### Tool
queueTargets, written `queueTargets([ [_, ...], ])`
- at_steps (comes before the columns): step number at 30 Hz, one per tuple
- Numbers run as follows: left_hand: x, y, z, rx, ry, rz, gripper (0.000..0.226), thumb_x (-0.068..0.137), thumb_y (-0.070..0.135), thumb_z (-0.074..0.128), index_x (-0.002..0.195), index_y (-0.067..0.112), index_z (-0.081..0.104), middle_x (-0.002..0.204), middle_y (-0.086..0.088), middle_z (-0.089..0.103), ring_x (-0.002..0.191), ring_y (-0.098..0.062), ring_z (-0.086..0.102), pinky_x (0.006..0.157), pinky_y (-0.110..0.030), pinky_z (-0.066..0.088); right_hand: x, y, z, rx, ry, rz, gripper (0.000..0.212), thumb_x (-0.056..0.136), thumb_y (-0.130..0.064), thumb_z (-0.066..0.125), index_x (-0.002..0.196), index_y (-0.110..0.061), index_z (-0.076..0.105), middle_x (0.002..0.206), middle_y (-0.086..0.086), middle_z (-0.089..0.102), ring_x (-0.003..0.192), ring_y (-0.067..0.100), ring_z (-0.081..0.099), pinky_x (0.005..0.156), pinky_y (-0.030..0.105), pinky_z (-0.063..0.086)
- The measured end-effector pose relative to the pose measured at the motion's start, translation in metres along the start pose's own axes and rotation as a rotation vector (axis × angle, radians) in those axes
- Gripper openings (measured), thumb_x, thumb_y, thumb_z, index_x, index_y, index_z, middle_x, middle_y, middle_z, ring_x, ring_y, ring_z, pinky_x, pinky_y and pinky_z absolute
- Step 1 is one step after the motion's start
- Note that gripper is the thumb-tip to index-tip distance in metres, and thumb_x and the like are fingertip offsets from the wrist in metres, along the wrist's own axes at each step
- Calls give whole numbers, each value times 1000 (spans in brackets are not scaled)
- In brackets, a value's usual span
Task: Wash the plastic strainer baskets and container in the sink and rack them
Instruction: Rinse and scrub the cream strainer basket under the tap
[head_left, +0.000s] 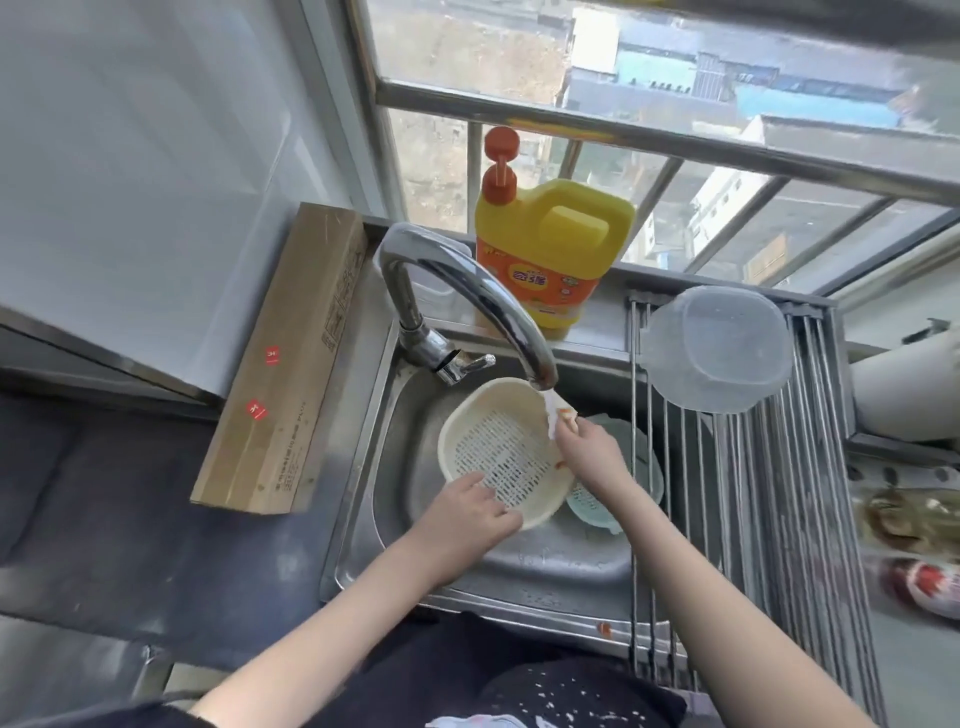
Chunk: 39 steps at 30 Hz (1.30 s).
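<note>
Cream strainer basket (501, 457) tilted between left hand (470, 512) and right hand (587, 452) grip.

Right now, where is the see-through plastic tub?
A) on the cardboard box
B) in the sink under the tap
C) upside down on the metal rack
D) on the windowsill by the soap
C: the clear container lies bottom-up on the rods of the rack, to the right of the sink.

Both bare forearms reach forward and inward, the left hand (475, 512) lying palm down with its fingers curled in a loose grip, the right hand (587, 449) raised slightly higher, fingertips pinched together and pointing away.
</note>
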<state>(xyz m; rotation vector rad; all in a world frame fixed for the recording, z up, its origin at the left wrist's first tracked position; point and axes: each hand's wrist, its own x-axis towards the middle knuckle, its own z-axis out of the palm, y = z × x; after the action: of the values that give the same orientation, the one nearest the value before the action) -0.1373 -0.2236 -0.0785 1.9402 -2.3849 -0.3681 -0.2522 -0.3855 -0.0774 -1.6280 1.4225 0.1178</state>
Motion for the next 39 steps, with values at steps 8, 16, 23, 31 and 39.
queueTargets([
  [8, -17, 5, -8, -149, 386, -335, 36, 65, 32, 49, 98, 18, 54, 103, -1, 54, 96, -21, 49, 83, -37, 43, -9, 15, -11, -91, 138, -32, 28, 99, -29, 37, 106, -11, 58, 99, 10, 63, 86, 27, 57, 70, 35, 46],
  [16, 10, -14, -30, -1167, 40, -1265, 31, 86, 36, 52, 93, 7, 62, 63, -8, 68, 43, -20, 64, 39, -24, 48, -26, 8, -2, 166, -6, -47, 27, 98, -35, 45, 115, -18, 57, 110, 3, 64, 96, 19, 59, 79, 33, 48],
  [23, 13, -16, -32, -960, 170, -1211, 28, 89, 22, 46, 83, 1, 63, 60, -13, 65, 39, -21, 63, 35, -21, 44, -40, 20, -18, -318, 347, -501, 35, 85, -4, 52, 119, -5, 52, 110, 10, 57, 97, 27, 54, 79, 34, 44],
  [31, 22, -7, -32, -836, 257, -1120, 34, 90, 29, 45, 78, 5, 66, 70, -13, 70, 54, -28, 68, 49, -39, 57, -34, 8, 31, -1332, -43, -616, 80, 86, -17, 52, 150, 1, 8, 157, 20, 14, 147, 30, 5, 107, 53, -27],
  [39, 27, 2, -32, -894, 308, -1064, 30, 95, 29, 43, 80, 12, 63, 64, -15, 69, 61, -28, 69, 62, -39, 56, -26, 8, 22, -1354, 77, -490, 82, 94, -24, 44, 143, -1, -17, 157, 18, 16, 146, 31, -9, 107, 48, -25],
])
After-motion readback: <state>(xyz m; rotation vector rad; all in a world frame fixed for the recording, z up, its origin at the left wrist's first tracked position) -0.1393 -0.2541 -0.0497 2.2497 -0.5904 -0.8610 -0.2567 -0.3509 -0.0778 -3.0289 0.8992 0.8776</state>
